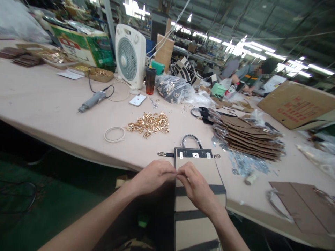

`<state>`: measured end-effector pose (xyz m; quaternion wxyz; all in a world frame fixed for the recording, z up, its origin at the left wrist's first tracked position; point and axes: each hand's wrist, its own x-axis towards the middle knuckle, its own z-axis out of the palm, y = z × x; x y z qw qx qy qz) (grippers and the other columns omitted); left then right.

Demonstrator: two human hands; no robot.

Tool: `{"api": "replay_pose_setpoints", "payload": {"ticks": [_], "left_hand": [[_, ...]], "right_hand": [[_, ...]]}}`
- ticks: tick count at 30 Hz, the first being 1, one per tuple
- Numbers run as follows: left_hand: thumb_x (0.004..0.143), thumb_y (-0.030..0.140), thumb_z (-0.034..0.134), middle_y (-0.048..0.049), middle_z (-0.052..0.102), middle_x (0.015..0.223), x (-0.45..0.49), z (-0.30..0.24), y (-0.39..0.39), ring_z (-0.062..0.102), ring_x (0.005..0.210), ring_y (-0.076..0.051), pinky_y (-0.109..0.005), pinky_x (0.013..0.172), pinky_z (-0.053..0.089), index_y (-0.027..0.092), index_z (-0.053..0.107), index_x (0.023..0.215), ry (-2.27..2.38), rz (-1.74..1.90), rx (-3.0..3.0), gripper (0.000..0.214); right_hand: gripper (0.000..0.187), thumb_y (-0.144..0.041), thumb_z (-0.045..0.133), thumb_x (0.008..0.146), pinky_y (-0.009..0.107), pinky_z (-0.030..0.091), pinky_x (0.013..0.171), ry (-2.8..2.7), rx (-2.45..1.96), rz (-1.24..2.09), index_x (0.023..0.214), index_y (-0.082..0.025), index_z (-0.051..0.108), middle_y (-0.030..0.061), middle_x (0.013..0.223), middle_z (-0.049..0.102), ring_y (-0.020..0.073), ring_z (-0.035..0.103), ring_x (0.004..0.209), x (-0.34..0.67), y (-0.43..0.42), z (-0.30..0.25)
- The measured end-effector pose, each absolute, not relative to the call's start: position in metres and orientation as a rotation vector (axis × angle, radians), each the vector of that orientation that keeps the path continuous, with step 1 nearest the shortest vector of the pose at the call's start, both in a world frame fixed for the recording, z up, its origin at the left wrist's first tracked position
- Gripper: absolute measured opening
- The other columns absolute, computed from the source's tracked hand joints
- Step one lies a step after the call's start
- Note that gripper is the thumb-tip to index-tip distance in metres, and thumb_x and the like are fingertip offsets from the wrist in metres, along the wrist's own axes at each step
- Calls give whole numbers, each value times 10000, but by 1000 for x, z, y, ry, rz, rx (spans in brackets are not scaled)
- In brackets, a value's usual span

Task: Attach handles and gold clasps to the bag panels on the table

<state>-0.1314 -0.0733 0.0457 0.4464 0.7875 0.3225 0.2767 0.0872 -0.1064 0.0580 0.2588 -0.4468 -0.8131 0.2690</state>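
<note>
So the thing being worked on is this beige and black bag (210,172), lying right across the near edge of the table (65,108). The top end, with the curved handle (192,136), is on the table, while the lower end runs out past the edge towards the person. A metal buckle (162,153) pokes out to the left of its black top band.

The left hand (155,176) and right hand (196,183) meet at the bag's left side, below that band, thumbs and fingers bunched, tips pretty much together. Honestly can't tell if either one is gripping the bag's rim or some tiny bit, it's too small to make out.

My read: this step is fiddly fingertip work, no tool needed. The power screwdriver (92,101) lies off to the left, well in from the near edge, and the pile of gold fittings (153,123) sits loose between it and the bag, nobody touching either. Off to the right, a stack of brown pieces (251,137) is set back from the near edge too.

As for the next move, I'd say it calls for a light, careful pinch and keeping the bag steady, since the overhanging end could drag it off the edge
</note>
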Motion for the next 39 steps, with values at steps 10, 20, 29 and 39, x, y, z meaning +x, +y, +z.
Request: {"api": "replay_pose_setpoints", "payload": {"ticks": [10, 20, 29, 39], "left_hand": [[874, 538, 694, -39, 661, 727, -120, 19, -68, 566, 697, -171, -286, 677, 459, 137, 754, 840, 878, 737, 1162, 407], [933, 517, 661, -83, 725, 1014, -107, 2, -56, 645, 971, -212, -324, 910, 520, 160, 784, 952, 780, 768, 1378, 378], [936, 555, 645, -65, 705, 948, -103, -14, -62, 654, 895, -205, -303, 791, 586, 143, 770, 1005, 820, 763, 1272, 435], [970, 484, 637, -40, 754, 935, -108, -12, -53, 650, 878, -196, -281, 836, 514, 171, 797, 973, 876, 839, 1340, 351]], "right_hand": [[192, -134, 479, 1023, 389, 528, 729, -2261, -972, 432, 1090, -290, 567, 70, 958, 610, 244, 585, 875, 99, -124, 40], [139, -319, 584, 1019, 447, 375, 1140, -2094, -1324, 678, 946, -240, 671, 88, 1210, 570, 262, 512, 1287, 192, -15, 62], [224, -341, 567, 1021, 457, 398, 1122, -2277, -1304, 919, 872, -221, 683, 98, 1203, 605, 260, 545, 1251, 190, 22, 40], [218, -335, 574, 1022, 430, 417, 1080, -2277, -1312, 891, 885, -220, 698, 87, 1149, 631, 248, 573, 1184, 188, 26, 32]]}}
